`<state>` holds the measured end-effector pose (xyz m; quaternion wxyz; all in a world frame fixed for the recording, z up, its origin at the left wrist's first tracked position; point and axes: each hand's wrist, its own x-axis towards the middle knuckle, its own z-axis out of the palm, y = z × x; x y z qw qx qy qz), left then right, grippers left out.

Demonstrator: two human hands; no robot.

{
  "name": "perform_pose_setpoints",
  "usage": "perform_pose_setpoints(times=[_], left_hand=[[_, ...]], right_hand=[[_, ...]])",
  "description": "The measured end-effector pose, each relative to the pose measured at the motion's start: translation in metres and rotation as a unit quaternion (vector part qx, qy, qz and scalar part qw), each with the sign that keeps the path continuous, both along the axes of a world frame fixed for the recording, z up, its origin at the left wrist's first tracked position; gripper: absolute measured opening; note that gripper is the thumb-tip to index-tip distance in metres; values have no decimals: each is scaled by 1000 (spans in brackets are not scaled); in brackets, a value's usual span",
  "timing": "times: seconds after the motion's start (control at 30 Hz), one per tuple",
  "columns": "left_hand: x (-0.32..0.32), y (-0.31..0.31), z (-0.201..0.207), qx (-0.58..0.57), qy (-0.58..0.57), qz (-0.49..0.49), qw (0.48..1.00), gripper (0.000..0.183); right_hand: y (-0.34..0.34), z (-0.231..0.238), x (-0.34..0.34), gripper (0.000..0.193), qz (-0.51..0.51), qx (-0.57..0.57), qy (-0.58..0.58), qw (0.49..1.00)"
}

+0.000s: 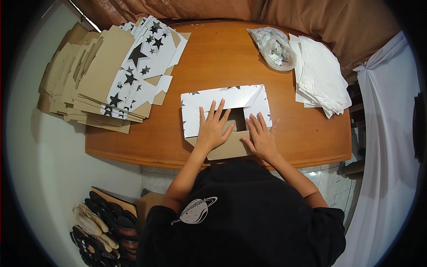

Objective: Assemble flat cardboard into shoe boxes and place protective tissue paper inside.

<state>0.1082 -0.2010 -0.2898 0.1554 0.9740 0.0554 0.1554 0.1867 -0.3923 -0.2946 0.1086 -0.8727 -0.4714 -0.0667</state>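
Note:
A cardboard box (222,96), white with dark stars on its flaps and plain brown inside, lies on the table right in front of me. Its folded flaps leave a dark gap in the middle, and a brown flap (229,147) juts toward me at the near edge. My left hand (214,129) rests on the left side of the box, fingers spread over the white flap and the gap's edge. On the right side, my right hand (261,139) presses with its fingers stretched out, thumb toward the brown flap. Neither hand grips anything.
Stacked flat star-printed cardboard pieces (106,71) fill the table's far left. At the back right lie a clear plastic bag (275,51) of small items and a pile of white sheets (322,75). Shoes (104,227) stand on the floor at lower left. Curtains hang behind.

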Motion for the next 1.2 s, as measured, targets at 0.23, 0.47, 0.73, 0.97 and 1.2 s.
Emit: perform_pose_setpoints(times=[0.23, 0.47, 0.73, 0.97, 1.2], left_hand=[[1, 0, 2, 22, -23, 4, 999, 47], [-26, 14, 18, -48, -166, -25, 985, 43], [-96, 59, -20, -71, -179, -25, 981, 40], [-109, 51, -49, 5, -188, 1, 982, 69], [-82, 36, -62, -49, -275, 177, 944, 65]], right_hand=[[4, 5, 4, 59, 8, -26, -19, 999], [-22, 5, 18, 59, 51, 56, 17, 997], [-61, -11, 37, 68, 166, 115, 26, 979], [-48, -21, 34, 53, 120, 181, -24, 976], [-26, -21, 26, 30, 24, 293, 104, 950]])
